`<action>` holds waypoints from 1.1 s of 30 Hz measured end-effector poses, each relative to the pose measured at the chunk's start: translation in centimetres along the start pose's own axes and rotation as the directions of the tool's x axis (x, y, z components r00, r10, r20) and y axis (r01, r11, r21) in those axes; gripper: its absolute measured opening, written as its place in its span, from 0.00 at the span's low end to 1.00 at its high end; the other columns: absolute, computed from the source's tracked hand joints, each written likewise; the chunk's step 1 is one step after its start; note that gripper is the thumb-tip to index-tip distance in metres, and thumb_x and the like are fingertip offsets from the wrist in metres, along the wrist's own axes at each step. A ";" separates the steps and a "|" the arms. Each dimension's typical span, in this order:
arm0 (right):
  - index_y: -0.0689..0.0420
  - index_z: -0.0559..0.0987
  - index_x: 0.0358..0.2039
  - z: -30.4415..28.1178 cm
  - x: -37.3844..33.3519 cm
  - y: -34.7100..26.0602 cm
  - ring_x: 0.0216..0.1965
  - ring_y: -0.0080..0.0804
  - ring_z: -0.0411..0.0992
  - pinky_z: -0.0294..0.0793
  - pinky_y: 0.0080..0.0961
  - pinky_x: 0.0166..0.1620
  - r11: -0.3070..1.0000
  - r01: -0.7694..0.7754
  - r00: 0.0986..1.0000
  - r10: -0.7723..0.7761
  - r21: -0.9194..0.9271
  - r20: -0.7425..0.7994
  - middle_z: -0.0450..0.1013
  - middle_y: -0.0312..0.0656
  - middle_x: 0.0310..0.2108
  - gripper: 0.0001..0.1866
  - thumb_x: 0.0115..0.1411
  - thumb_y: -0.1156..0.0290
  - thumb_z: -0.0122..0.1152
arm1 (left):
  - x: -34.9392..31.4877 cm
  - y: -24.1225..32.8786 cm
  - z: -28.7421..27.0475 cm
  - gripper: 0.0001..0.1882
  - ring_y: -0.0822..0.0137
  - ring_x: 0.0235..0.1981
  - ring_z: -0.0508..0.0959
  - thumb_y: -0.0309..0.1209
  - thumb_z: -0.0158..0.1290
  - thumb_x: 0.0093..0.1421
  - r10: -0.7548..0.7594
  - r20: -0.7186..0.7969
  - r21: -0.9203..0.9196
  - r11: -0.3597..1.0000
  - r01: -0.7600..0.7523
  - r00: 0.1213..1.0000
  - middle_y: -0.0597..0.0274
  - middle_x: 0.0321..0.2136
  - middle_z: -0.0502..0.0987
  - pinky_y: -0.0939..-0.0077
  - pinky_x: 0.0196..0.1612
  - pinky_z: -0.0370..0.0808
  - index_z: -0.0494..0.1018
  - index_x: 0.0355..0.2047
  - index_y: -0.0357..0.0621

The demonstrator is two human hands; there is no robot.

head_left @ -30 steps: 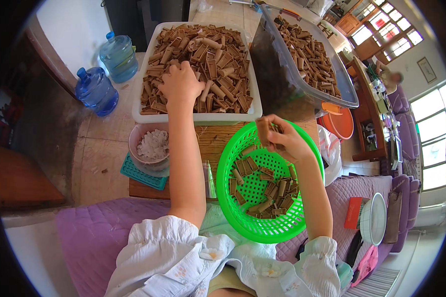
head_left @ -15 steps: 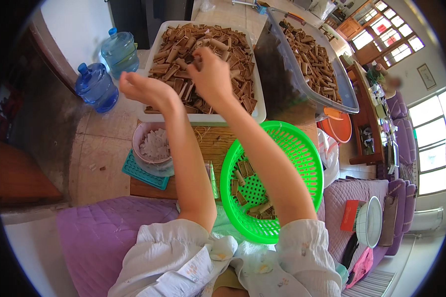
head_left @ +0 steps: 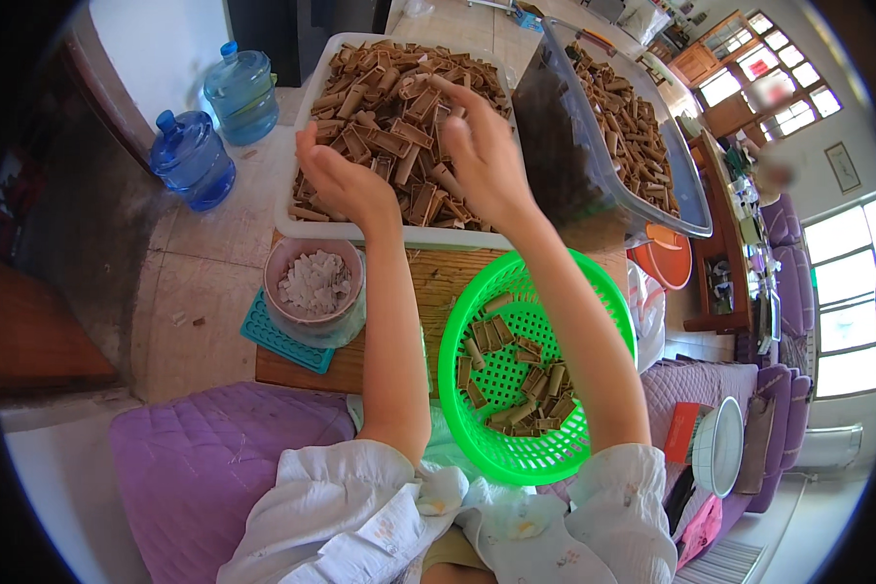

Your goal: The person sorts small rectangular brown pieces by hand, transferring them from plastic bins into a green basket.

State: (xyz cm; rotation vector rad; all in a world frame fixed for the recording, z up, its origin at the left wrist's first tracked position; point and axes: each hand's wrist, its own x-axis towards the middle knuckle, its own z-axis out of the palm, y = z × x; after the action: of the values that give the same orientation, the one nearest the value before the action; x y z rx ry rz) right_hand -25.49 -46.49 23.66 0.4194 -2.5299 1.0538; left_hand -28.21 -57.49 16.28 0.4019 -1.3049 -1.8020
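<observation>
A white tub [head_left: 307,219] is heaped with small brown trough-shaped pieces [head_left: 399,146]. Over its left side my left hand [head_left: 348,183] is cupped, palm turned inward and fingers stretched out, with nothing visible in it. My right hand [head_left: 489,161] hovers above the right part of the heap, thumb and fingers apart, also with nothing visible in it. Beneath my right forearm, a bright green plastic basket [head_left: 450,375] contains several of the same brown pieces [head_left: 535,399].
Left of my left forearm, a pinkish bowl [head_left: 278,261] of white bits stands on a teal tray [head_left: 280,336]. A clear bin [head_left: 686,224] with more brown pieces stands at right, near an orange bucket [head_left: 668,261]. Blue water jugs [head_left: 193,161] stand at far left.
My hands have moved apart: the left went right and slightly down, the right went right and its fingers spread. More brown pieces show in the green basket.
</observation>
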 end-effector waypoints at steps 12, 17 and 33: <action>0.63 0.71 0.43 -14.9 -20.9 5.7 0.41 0.25 0.70 0.66 0.19 0.44 0.881 -0.463 0.881 0.469 0.093 -0.057 0.72 0.40 0.37 0.12 0.60 0.73 0.45 | -1.5 9.8 2.1 0.11 0.72 0.35 0.71 0.30 0.48 0.53 0.104 0.467 -0.412 0.904 0.112 0.878 0.62 0.35 0.71 0.75 0.40 0.67 0.70 0.35 0.39; 0.61 0.73 0.40 -15.9 -24.1 5.9 0.35 0.33 0.73 0.70 0.27 0.38 0.785 -0.607 0.770 0.619 -0.122 0.156 0.74 0.44 0.34 0.11 0.56 0.73 0.50 | -7.9 12.2 3.6 0.14 0.62 0.35 0.75 0.31 0.47 0.53 0.018 0.828 -0.215 0.934 -0.287 -0.561 0.54 0.32 0.74 0.70 0.39 0.71 0.70 0.40 0.45; 0.58 0.69 0.40 -9.7 -25.2 8.9 0.40 0.49 0.69 0.68 0.39 0.42 0.831 -0.347 0.807 0.501 -0.435 0.314 0.69 0.50 0.36 0.18 0.46 0.72 0.61 | -17.6 2.0 2.9 0.29 0.56 0.43 0.73 0.16 0.55 0.39 -0.833 0.427 0.066 0.415 -0.907 -0.350 0.53 0.43 0.72 0.62 0.42 0.73 0.69 0.45 0.45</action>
State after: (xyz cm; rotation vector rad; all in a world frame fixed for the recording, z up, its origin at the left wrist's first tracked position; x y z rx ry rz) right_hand -4.62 -30.14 13.43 -0.0632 -3.2310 0.6488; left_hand -19.00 -42.10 15.45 -1.5669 -3.5437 0.1679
